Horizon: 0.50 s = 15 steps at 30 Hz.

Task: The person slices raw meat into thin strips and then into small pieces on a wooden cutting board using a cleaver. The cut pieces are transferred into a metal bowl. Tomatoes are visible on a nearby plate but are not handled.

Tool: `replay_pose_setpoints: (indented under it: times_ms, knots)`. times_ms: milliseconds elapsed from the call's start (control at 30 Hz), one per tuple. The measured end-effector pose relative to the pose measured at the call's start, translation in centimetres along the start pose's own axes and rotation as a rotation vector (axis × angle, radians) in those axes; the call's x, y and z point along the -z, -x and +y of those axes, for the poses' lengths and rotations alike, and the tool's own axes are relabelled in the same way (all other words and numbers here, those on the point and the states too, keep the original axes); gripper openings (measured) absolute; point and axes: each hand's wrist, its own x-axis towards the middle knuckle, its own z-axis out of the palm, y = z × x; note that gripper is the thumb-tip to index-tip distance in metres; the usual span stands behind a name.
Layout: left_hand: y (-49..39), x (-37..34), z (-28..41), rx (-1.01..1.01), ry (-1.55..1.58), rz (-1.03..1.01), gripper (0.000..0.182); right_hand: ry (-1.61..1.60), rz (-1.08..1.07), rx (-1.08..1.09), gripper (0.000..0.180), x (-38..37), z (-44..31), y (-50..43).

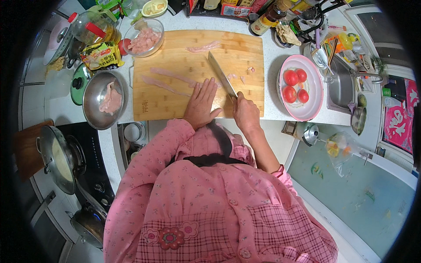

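Observation:
My right hand (246, 110) grips the handle of a kitchen knife (221, 73), its broad blade over the wooden cutting board (197, 36) and slanting up to the left. Flat over the ends of the raw meat strips (169, 73) lies my left hand (202, 103), palm down, just left of the blade; what is under the palm is hidden. Another pale strip (204, 47) rests near the board's far edge, and small scraps (242, 79) lie right of the knife. A glass bowl (161, 33) at the board's far left corner holds diced raw meat (144, 40).
Left of the board, a steel bowl (88, 98) holds a raw meat piece (111, 98). A pink-rimmed basin (315, 102) with several tomatoes stands right, before the sink (342, 85). Bottles, including a sauce bottle (264, 24), line the back. Pans (59, 161) stand at lower left.

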Motion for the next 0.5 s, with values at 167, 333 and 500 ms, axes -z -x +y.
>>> replay_pose_setpoints:
  times_ms: [167,333,500]
  knots:
    - [0.4,0.4,-0.5,0.035,0.006,0.031,0.075,-0.079,0.016,-0.051,0.031,0.3,1.6,2.1]
    - [0.8,1.5,-1.7,0.101,-0.045,0.078,0.070,-0.088,-0.002,-0.144,0.035,0.7,2.0,4.3]
    - [1.3,1.1,-2.0,0.096,-0.046,0.073,0.068,-0.121,0.060,-0.045,0.026,0.6,1.3,5.5]
